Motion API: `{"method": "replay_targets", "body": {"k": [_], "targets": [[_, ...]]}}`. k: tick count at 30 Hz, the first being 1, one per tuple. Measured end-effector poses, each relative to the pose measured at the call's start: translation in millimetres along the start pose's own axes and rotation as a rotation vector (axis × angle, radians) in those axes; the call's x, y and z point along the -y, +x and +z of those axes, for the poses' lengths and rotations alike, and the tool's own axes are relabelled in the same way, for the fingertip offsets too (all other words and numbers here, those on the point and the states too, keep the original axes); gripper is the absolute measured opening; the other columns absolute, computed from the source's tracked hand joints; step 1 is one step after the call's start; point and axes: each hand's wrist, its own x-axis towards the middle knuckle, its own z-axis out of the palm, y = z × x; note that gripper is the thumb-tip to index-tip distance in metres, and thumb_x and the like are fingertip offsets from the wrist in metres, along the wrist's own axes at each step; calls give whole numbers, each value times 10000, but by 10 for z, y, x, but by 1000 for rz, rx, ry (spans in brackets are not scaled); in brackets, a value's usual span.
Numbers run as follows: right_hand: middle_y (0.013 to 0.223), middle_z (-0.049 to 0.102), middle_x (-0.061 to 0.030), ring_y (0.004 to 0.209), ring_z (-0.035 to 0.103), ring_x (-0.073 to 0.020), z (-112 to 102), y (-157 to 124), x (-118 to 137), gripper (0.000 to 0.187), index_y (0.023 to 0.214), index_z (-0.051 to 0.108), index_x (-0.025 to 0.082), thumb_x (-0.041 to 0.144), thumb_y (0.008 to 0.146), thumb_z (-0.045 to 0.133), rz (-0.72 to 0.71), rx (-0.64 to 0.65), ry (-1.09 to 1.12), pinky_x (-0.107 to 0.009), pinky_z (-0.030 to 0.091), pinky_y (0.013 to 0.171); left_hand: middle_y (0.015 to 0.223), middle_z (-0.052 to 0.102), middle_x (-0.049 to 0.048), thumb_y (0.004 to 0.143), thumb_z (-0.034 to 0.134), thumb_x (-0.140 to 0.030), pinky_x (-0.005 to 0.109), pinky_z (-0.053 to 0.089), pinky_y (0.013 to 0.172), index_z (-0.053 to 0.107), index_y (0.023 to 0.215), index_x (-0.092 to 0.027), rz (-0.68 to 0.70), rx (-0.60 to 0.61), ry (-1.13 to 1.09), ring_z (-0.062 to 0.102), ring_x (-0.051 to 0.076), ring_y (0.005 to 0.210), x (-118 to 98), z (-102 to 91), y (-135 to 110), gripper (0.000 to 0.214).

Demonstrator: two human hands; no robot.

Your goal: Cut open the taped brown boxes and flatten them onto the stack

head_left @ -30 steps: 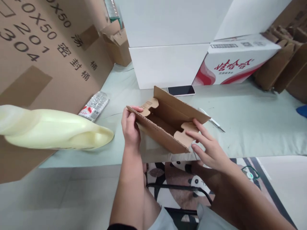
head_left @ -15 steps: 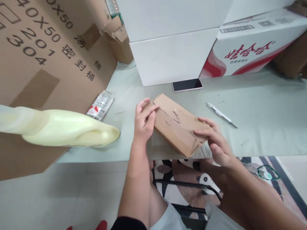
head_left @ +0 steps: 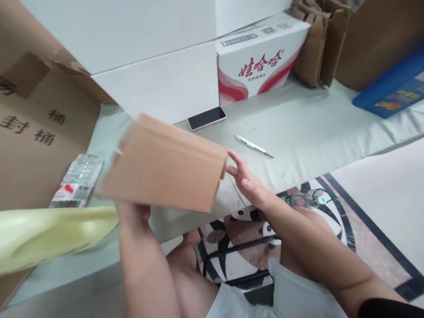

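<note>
Brown lg. carton point(head_left: 29, 172) on the L reads 封桶, partly legible from here; the smaller white carton point(head_left: 261, 57) says 娃哈哈 in red. Over the worktop's point(head_left: 298, 128) near side, a cardboard box point(head_left: 165, 168), blurred, long axis approx. L to R. R hand point(head_left: 247, 179): fingers spread at box's R end, contact unclear. L hand point(head_left: 134, 216): at near-L edge, mostly hidden, can't tell grip.

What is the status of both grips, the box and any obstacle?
Left grip at cardboard box, fingers mostly hidden; right grip open at box's right end, contact unclear. Box blurred, inside hidden. Phone and white pen-shaped tool beyond, neither between grips.
</note>
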Motion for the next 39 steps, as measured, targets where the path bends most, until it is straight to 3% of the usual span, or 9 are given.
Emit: {"method": "replay_targets", "body": {"k": [4,9,12,15,19,25,32,35,39], "targets": [[1748,263,-17,1647,172,-236,-32,88,258,747,1613,331,373,673,962,542,-149,-53,-184,-501,189,1345,654,712,92,766,467,-900,360,524,527,722,771,-203,-712,372,-15,662,245,607,-15,396,-253,742],[1703,367,-24,1612,283,-273,-146,102,313,490,1332,625,342,649,959,542,-79,-335,-324,-551,286,1303,730,755,113,786,642,-744,327,514,525,745,921,-183,-908,677,151,725,267,620,-7,652,-417,586],[1620,495,-43,1540,417,-298,-188,62,228,382,1094,728,306,613,973,537,-54,-324,-316,-564,354,1260,862,774,123,793,705,-673,306,533,571,743,980,-176,-670,541,309,728,243,699,22,617,-356,532],[1603,514,-48,1512,459,-302,-164,20,179,356,1039,765,293,586,970,575,-40,-219,-271,-544,407,1229,1373,668,165,751,746,-713,366,613,814,660,1256,-253,-213,288,204,698,309,1169,77,586,-298,689],[1629,483,-40,1512,462,-283,-163,13,167,327,1072,759,290,547,978,582,-62,-144,-256,-497,447,1201,1734,212,114,751,699,-800,504,474,1164,621,1276,-305,174,411,182,255,396,1606,172,675,-337,725],[1405,650,-150,1333,580,-329,-634,92,-37,437,1325,653,212,375,969,460,182,-503,-861,-544,461,1140,1729,193,114,887,580,-728,544,471,1150,622,1219,-304,288,398,198,299,402,1585,257,810,-408,540],[1112,702,-199,1125,637,-398,-917,86,-141,341,1031,739,185,316,966,431,673,-330,-1314,-576,496,957,1725,228,115,905,588,-636,565,453,1173,616,1233,-294,329,380,205,248,394,1610,306,835,-403,475],[892,691,-111,870,677,-289,-866,39,-52,193,913,661,210,331,933,512,533,-606,-954,-457,547,799,1722,260,119,951,570,-533,598,402,1219,611,1250,-281,390,374,249,211,388,1625,294,848,-422,393],[714,553,36,636,591,-141,-688,-48,181,196,807,488,244,321,830,667,4,-908,-275,-300,544,615,1731,262,85,991,556,-385,592,405,1233,655,1245,-281,465,344,290,231,366,1623,119,892,-498,292]]}}
